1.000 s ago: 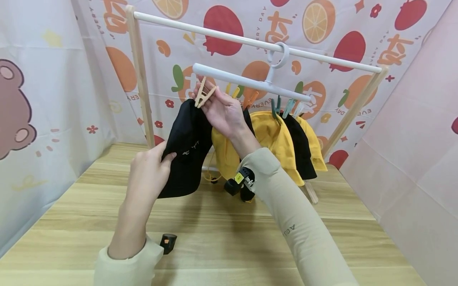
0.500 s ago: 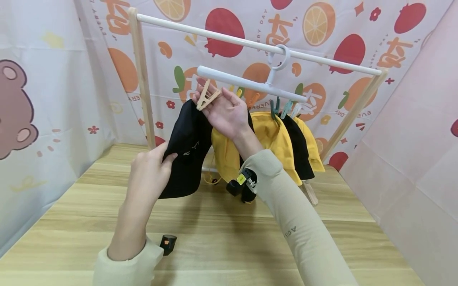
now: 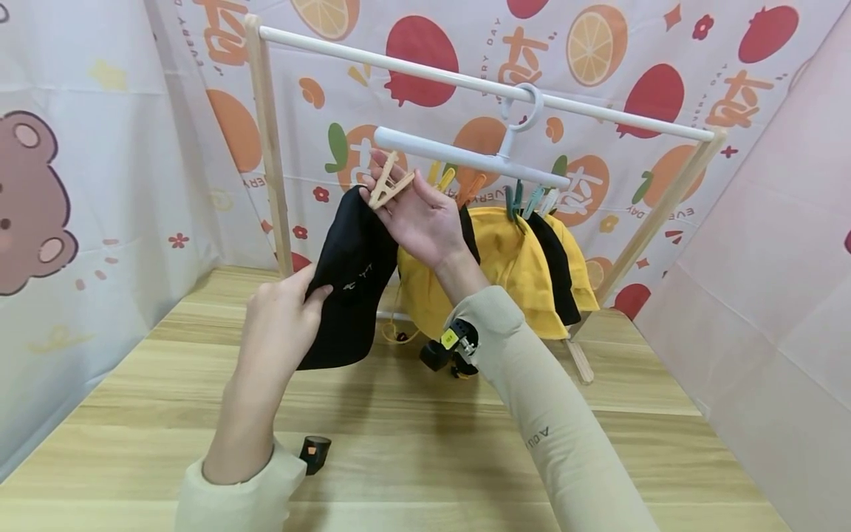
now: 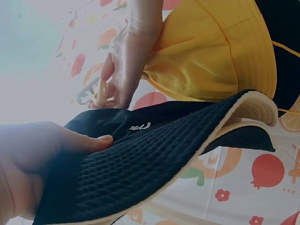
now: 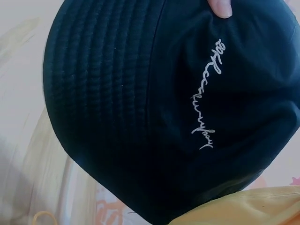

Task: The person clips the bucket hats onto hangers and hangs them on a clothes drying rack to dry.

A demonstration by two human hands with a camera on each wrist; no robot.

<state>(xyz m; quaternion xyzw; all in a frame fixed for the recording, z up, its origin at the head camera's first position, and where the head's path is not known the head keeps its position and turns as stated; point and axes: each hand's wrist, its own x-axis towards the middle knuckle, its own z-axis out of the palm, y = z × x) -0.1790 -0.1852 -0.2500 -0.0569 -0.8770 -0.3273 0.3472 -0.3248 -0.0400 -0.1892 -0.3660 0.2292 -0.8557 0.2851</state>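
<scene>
My left hand grips the brim of a black bucket hat, thumb on the near side. White script runs across the hat's crown in the right wrist view, and a pale edge lines the brim in the left wrist view. At the top of the crown, my right hand is palm up and pinches a wooden clothespin, its legs spread. The clothespin's tip is right at the hat's top, below the left end of a white hanger.
Yellow and black hats, among them a yellow hat, hang under the hanger by coloured clothespins such as an orange clothespin. The hanger hooks over a rack's white bar. The rack stands on a wooden table against patterned cloth.
The hanger has swung slightly, its left end shifting right and the hats at its right end drifting a little left. Both hands keep their holds, with the right hand shifting slightly right.
</scene>
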